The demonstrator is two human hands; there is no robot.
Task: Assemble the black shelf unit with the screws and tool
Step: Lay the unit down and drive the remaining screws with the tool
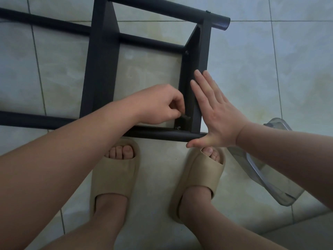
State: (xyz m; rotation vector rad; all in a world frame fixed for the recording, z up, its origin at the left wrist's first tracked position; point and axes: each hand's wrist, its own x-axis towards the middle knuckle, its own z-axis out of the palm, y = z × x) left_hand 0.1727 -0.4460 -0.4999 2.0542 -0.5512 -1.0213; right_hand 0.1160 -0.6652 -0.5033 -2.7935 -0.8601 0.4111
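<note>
Nearest, two feet in matte beige foam slides (115,177) stand on glossy pale floor tiles (252,69), toes just short of the black shelf unit (100,69), which lies flat on the floor ahead. A clear plastic tray (273,179) sits right of the right foot, near the frame's end, with bare tile beyond it. The frame's near edge is a round matte tube (153,134) running left to right. The right hand (216,114) lies open, thumb spread by the tube's end, four straight fingers pressed flat on the flat crosspiece (205,51) that runs away from the tube. The left hand (158,103) reaches over the tube into the rectangular opening, fingers curled, pinching a small dark threaded piece (185,116) at the inner corner; whether it is a screw or a tool tip cannot be told. A seated screw head (178,127) shows just below it, a second screw head (186,52) at the far corner. Farthest, a far tube (162,8) ends in a round mouth.
</note>
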